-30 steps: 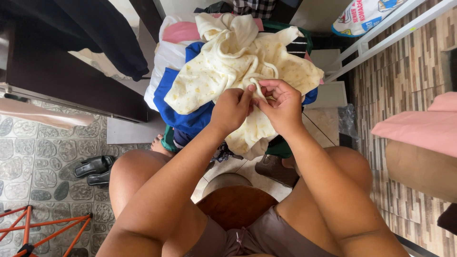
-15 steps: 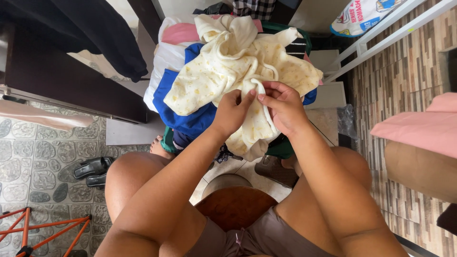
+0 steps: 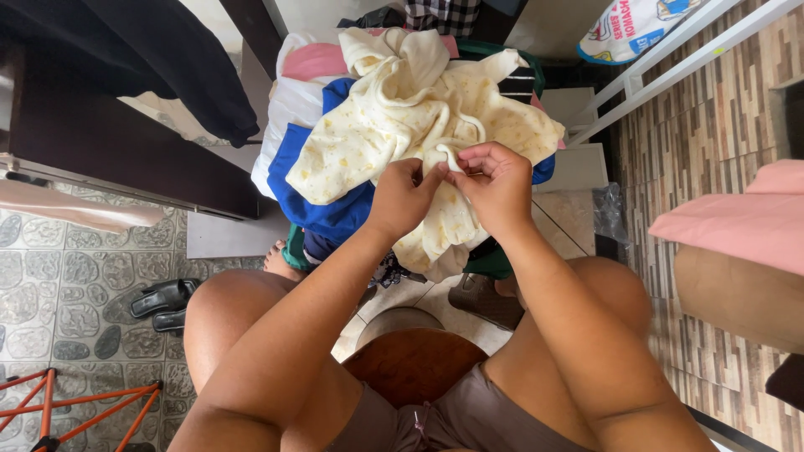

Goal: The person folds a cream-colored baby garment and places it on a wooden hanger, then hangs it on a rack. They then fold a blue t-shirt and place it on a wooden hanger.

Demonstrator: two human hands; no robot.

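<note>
Centrally: cream patterned garment (image 3: 419,125) atop a laundry heap, its edge pinched by left hand (image 3: 406,197) and right hand (image 3: 496,186), fingertips closed on the cloth. Underneath: blue cloth (image 3: 322,209), pink cloth (image 3: 314,60). Around: black sandals (image 3: 163,301) on tiled floor, orange rack (image 3: 75,410), wooden stool (image 3: 414,364).

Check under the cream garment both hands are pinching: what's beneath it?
Under the cream garment: a blue garment, white cloth and a pink piece. Lower layers are covered. Left hand and right hand pinch its edge.
</note>
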